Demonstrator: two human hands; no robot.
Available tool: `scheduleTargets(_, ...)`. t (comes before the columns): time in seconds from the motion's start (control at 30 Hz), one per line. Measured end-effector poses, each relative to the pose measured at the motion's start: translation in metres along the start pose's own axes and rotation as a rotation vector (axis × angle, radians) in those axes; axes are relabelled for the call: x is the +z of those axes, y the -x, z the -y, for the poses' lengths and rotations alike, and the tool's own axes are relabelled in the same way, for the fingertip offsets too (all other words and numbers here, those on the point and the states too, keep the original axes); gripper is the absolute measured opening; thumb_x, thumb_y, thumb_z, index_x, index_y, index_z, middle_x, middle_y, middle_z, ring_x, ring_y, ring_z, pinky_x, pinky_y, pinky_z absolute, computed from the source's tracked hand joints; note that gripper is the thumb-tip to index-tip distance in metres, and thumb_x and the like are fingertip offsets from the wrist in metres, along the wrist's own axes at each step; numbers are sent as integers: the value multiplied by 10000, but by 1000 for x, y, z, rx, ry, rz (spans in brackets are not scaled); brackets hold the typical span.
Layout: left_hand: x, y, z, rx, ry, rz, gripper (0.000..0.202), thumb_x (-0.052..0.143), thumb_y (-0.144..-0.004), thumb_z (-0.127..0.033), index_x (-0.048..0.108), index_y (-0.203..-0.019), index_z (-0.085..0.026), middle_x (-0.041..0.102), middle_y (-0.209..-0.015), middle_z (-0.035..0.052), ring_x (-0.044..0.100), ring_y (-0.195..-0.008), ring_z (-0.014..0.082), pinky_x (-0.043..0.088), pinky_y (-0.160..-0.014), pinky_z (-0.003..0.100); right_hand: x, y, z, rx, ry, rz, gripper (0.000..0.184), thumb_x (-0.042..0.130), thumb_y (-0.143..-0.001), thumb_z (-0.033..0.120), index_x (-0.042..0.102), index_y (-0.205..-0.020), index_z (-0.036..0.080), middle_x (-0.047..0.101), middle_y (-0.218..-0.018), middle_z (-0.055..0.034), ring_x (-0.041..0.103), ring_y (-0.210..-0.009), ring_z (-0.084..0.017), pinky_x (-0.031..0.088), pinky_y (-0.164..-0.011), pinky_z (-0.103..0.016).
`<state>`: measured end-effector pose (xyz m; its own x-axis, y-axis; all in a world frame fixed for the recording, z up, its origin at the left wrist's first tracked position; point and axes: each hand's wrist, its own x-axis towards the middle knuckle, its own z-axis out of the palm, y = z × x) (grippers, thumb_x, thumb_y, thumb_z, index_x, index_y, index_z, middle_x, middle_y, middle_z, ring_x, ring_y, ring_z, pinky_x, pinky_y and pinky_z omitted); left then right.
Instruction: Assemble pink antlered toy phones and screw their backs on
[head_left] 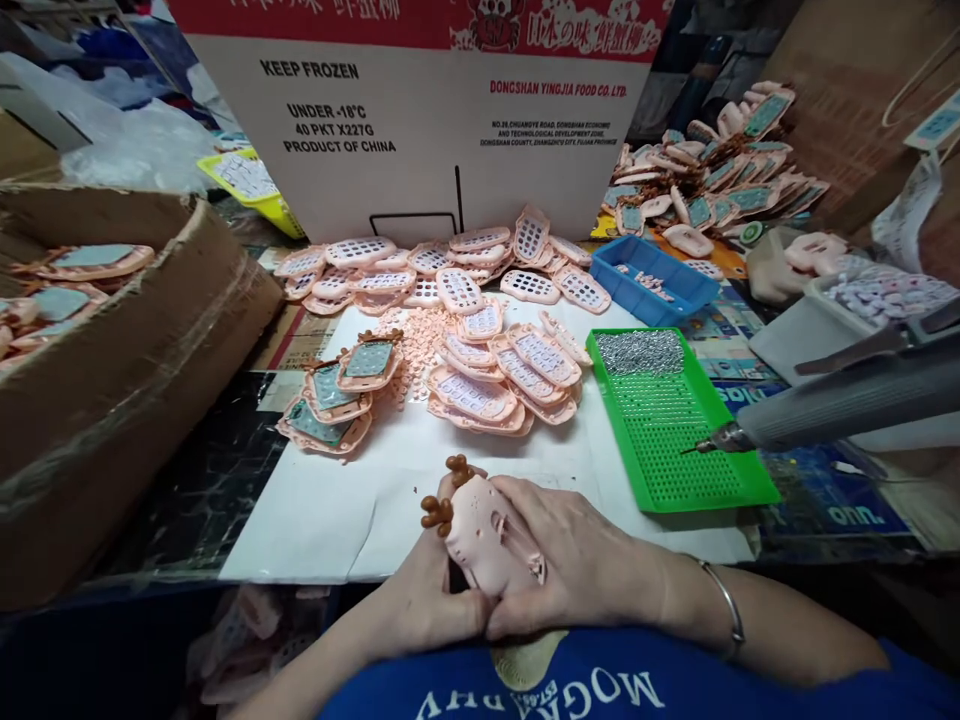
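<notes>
Close to my body I hold a pale pink plastic toy casing (484, 530) with two brown antlers, its back with small holes and an oblong recess turned upward. My left hand (435, 605) is closed round its left side, thumb at the lower end. On the opposite side, my right hand (577, 560) grips it with fingers along the edge and thumb below. Beyond my hands lie stacked casing halves with white button pads (472, 392), and to their left several halves with green circuit boards (370, 360). Small pink pieces (420, 340) are heaped between them.
A grey electric screwdriver (840, 400) juts in from the right over a green tray (697, 470) of small screws. Behind it stands a blue basket (652, 285). An open cardboard box (135, 400) flanks the left, and a printed white carton (420, 110) closes off the back.
</notes>
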<state>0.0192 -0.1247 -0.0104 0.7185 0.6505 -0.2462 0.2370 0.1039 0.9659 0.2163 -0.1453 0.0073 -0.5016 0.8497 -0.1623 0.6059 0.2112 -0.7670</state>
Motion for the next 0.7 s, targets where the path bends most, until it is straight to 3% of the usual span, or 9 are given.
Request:
scheduleTargets(0.13, -1, 0, 2, 19, 27, 31, 273, 607, -635, -188, 584, -906, -163, 603, -825, 19, 569, -791, 191, 520, -741, 316, -4, 2, 4, 36, -51, 22, 739, 840, -622, 445, 505, -1223, 173, 648, -1121, -87, 631, -963, -255, 494, -838, -394)
scheduleTargets(0.3, 0, -1, 7, 82, 122, 53, 246, 651, -648, -166, 609, -889, -151, 618, -856, 39, 572, -823, 207, 523, -772, 343, -16, 1, 14, 127, -34, 109, 541, 783, -677, 366, 519, -1114, 188, 652, -968, -34, 612, -799, -195, 438, -696, -321)
scheduleTargets(0.5, 1, -2, 13, 132, 123, 12, 303, 687, -703, -211, 684, -999, -147, 649, -924, 60, 598, -905, 236, 532, -847, 376, -21, -4, 18, 154, 76, 133, 527, 756, -685, 399, 508, -1103, 195, 649, -911, -20, 602, -750, -195, 396, -648, -304)
scheduleTargets(0.7, 0, -3, 13, 160, 199, 109, 305, 675, -717, -198, 705, -1013, -133, 660, -894, 61, 596, -881, 228, 514, -868, 374, -30, -6, 18, 111, 172, 163, 473, 733, -708, 413, 505, -1051, 179, 649, -848, -26, 610, -732, -200, 392, -620, -295)
